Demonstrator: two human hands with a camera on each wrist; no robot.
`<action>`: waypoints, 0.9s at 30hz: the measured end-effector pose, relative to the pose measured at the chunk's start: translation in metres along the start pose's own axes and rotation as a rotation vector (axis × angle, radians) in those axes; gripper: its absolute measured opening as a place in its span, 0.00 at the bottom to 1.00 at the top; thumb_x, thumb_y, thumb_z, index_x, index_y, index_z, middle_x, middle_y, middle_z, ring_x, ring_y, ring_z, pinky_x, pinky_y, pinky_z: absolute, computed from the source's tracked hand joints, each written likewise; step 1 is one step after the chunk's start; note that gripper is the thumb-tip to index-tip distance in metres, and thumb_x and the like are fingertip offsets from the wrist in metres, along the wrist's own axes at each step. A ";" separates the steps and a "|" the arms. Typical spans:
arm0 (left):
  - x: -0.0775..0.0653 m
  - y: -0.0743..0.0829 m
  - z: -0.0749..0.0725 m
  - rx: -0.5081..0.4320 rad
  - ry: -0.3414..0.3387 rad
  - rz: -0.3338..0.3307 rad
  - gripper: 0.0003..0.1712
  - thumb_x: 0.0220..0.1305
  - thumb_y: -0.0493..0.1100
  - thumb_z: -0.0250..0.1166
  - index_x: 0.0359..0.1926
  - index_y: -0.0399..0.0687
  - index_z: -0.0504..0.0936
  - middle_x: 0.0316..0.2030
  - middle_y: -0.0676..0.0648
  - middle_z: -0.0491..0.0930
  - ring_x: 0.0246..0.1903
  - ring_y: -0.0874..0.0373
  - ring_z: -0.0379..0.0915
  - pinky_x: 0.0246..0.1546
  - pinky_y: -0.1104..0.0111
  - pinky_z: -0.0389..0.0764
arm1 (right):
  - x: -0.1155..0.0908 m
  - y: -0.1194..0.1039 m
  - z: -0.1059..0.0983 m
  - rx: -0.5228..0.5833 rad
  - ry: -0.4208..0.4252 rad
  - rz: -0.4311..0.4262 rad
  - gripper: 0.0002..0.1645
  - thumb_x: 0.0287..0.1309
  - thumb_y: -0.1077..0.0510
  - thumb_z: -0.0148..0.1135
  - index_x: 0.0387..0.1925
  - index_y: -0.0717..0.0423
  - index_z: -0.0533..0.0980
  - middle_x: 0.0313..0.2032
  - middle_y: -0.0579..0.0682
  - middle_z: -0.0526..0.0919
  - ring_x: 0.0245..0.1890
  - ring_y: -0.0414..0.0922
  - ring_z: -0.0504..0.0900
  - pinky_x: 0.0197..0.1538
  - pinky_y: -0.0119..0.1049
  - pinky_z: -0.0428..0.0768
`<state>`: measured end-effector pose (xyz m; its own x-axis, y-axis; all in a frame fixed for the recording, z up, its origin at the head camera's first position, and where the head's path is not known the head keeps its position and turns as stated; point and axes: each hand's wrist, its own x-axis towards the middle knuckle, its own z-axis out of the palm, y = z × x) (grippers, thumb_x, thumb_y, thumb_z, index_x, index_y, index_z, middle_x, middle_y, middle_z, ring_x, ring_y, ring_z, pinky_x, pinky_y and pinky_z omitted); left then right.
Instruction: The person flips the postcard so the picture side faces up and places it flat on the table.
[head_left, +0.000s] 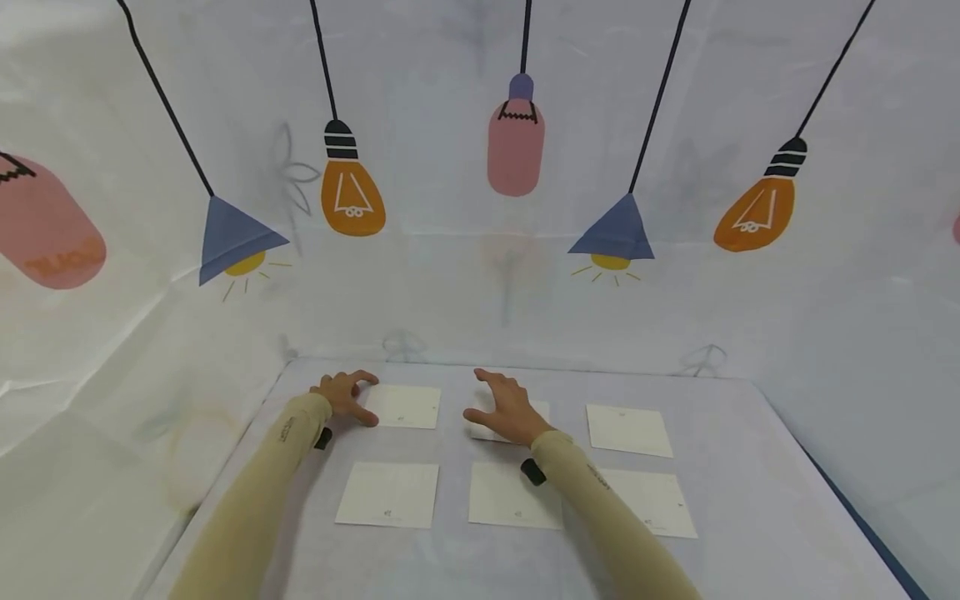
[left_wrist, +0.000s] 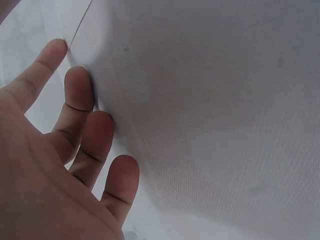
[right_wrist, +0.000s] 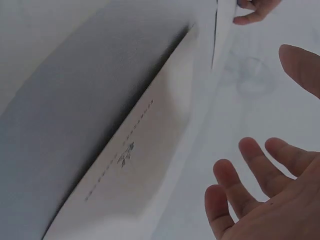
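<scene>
Cards point(head_left: 386, 494), three, nearer row on counter point(head_left: 757, 500); three more towards its back edge. Right hand point(head_left: 510, 412) over middle back card point(head_left: 540, 409), fingers spread, holding nothing. Left hand point(head_left: 344, 395) beside left back card point(head_left: 408, 406), near counter's left edge, fingers parted, holding nothing. Lamp-printed sheet point(head_left: 450, 283) behind.

6 cards point(head_left: 387, 493), 1 left hand point(head_left: 346, 395) and 1 right hand point(head_left: 512, 413) are seen. 2 blue lampshades point(head_left: 234, 235), 2 orange bulbs point(head_left: 352, 196) and 2, perhaps 3, pink bulbs point(head_left: 516, 150) are printed.
</scene>
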<state>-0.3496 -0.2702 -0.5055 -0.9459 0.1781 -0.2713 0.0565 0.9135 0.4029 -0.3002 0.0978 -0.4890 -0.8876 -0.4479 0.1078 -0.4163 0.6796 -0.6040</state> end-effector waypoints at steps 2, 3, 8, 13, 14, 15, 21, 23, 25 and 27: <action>0.002 -0.001 -0.001 -0.004 -0.008 -0.010 0.57 0.36 0.67 0.83 0.69 0.61 0.69 0.54 0.42 0.74 0.52 0.39 0.65 0.50 0.43 0.68 | 0.009 -0.003 0.005 0.006 -0.010 0.007 0.48 0.64 0.41 0.68 0.77 0.52 0.58 0.72 0.50 0.67 0.71 0.56 0.63 0.70 0.60 0.56; 0.003 -0.001 -0.001 -0.006 -0.009 -0.012 0.57 0.36 0.67 0.83 0.68 0.61 0.69 0.54 0.42 0.74 0.52 0.39 0.65 0.49 0.43 0.68 | 0.014 -0.005 0.008 0.003 -0.010 0.006 0.49 0.63 0.41 0.69 0.77 0.52 0.59 0.71 0.50 0.67 0.70 0.56 0.63 0.70 0.59 0.56; 0.008 -0.001 -0.002 -0.013 -0.010 -0.018 0.57 0.34 0.68 0.83 0.66 0.60 0.70 0.53 0.41 0.74 0.51 0.39 0.65 0.48 0.45 0.69 | 0.034 -0.017 0.022 0.009 -0.035 0.021 0.52 0.58 0.41 0.74 0.76 0.51 0.60 0.72 0.48 0.67 0.70 0.55 0.63 0.71 0.58 0.55; 0.008 -0.001 0.000 -0.028 -0.018 -0.054 0.57 0.34 0.66 0.84 0.67 0.61 0.70 0.55 0.41 0.73 0.53 0.39 0.65 0.49 0.45 0.70 | 0.048 -0.026 0.037 0.002 -0.079 0.076 0.54 0.54 0.40 0.76 0.76 0.50 0.62 0.72 0.48 0.68 0.69 0.55 0.63 0.70 0.58 0.54; 0.008 0.000 0.000 -0.031 -0.020 -0.062 0.56 0.35 0.66 0.84 0.67 0.61 0.70 0.55 0.41 0.73 0.54 0.39 0.65 0.50 0.45 0.70 | 0.050 -0.027 0.040 0.001 -0.081 0.091 0.54 0.53 0.40 0.77 0.75 0.50 0.63 0.71 0.49 0.68 0.68 0.56 0.64 0.70 0.58 0.55; 0.006 0.001 0.000 -0.030 -0.023 -0.056 0.56 0.36 0.66 0.84 0.67 0.61 0.69 0.55 0.40 0.73 0.53 0.38 0.65 0.50 0.44 0.70 | 0.053 -0.027 0.043 0.000 -0.081 0.105 0.54 0.51 0.40 0.78 0.75 0.50 0.63 0.71 0.49 0.69 0.67 0.56 0.64 0.70 0.58 0.55; 0.004 0.004 0.000 -0.029 -0.025 -0.059 0.55 0.38 0.65 0.84 0.68 0.60 0.69 0.56 0.40 0.72 0.54 0.39 0.64 0.49 0.45 0.70 | 0.062 -0.030 0.054 -0.075 -0.075 0.163 0.56 0.46 0.38 0.81 0.74 0.48 0.66 0.69 0.48 0.72 0.64 0.54 0.65 0.65 0.52 0.60; 0.004 0.003 0.000 -0.030 -0.023 -0.062 0.56 0.37 0.65 0.84 0.67 0.60 0.69 0.56 0.40 0.73 0.53 0.39 0.64 0.49 0.46 0.70 | 0.063 -0.030 0.055 -0.120 -0.085 0.172 0.58 0.45 0.36 0.80 0.74 0.47 0.65 0.69 0.47 0.72 0.62 0.53 0.65 0.63 0.50 0.61; 0.004 0.003 -0.001 -0.038 -0.020 -0.054 0.56 0.36 0.64 0.84 0.67 0.59 0.70 0.55 0.40 0.73 0.53 0.38 0.65 0.48 0.45 0.70 | 0.063 -0.031 0.056 -0.144 -0.089 0.176 0.59 0.44 0.35 0.81 0.74 0.46 0.65 0.69 0.47 0.72 0.60 0.52 0.66 0.62 0.49 0.61; 0.004 0.001 -0.002 -0.047 -0.018 -0.048 0.57 0.34 0.65 0.85 0.67 0.59 0.70 0.55 0.40 0.73 0.53 0.38 0.65 0.48 0.45 0.70 | 0.063 -0.032 0.056 -0.161 -0.095 0.176 0.59 0.43 0.34 0.80 0.74 0.45 0.65 0.69 0.47 0.72 0.59 0.52 0.66 0.62 0.49 0.62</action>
<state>-0.3542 -0.2691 -0.5046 -0.9413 0.1413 -0.3065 -0.0042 0.9032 0.4293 -0.3315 0.0152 -0.5074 -0.9298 -0.3619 -0.0674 -0.2898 0.8325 -0.4722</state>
